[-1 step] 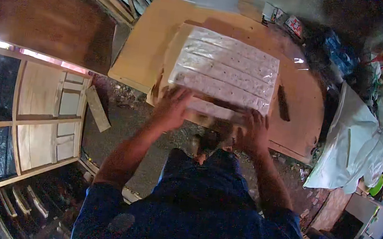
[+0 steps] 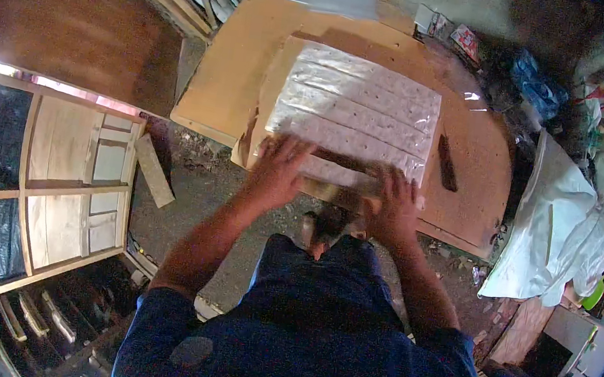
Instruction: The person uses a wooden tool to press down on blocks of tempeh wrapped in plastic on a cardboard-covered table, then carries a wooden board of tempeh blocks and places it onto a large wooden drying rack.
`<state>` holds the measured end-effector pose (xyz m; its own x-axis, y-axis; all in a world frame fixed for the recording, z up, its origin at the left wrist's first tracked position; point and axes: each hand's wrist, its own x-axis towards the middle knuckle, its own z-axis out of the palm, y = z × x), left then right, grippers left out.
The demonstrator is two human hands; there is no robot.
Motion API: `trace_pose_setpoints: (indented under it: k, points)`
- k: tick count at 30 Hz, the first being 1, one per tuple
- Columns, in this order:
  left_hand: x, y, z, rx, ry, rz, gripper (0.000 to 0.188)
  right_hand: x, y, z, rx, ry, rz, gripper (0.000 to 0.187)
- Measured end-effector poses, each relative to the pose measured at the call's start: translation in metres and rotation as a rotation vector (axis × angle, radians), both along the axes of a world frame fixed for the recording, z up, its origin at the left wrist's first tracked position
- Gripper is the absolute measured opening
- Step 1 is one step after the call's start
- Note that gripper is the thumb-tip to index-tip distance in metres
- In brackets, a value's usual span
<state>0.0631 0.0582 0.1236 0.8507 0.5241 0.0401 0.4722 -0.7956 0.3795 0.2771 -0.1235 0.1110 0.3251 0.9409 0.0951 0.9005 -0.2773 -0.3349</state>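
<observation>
From where I stood, the pale, film-glossed slab (image 2: 358, 108) lay at twelve o'clock from the person, flat on a tan board (image 2: 221, 48), its face marked by long creases and small dark specks. The left hand (image 2: 279, 169) rested on its seven o'clock corner and the right hand (image 2: 396, 208) on its five o'clock corner, the two well apart. Fingers reached over the near edge, but the thumbs were hidden, so I couldn't tell whether either hand was pinching it or merely pressing. Between them ran a dark band (image 2: 342, 161); shadow or fold, I couldn't say.

A dark strip (image 2: 448, 163) lay just beside the slab at four o'clock, touched by neither hand. Farther out, white sheeting (image 2: 556, 229) hung at three o'clock from the hands, and a framed panel (image 2: 72, 196) stood toward nine.

The step in hand looked to me like working that near edge with both hands at once. The next move, I judged, called for even pressure at both corners, so the slippery-looking surface wouldn't skew.
</observation>
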Motion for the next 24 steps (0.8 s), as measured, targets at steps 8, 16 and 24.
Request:
trace_pose_setpoints:
  k: [8,16,24]
  points:
    - [0.000,-0.035,-0.005,0.060,0.063,0.104,0.089,-0.037,0.020,-0.009,-0.081,-0.128,0.191,0.074]
    - [-0.043,-0.024,-0.008,0.149,0.139,0.326,0.098,0.024,-0.046,-0.009,-0.265,-0.154,-0.025,0.072]
    - [-0.036,-0.018,-0.028,-0.676,-0.816,0.407,0.106,0.044,-0.078,-0.041,0.247,1.038,-0.128,0.071]
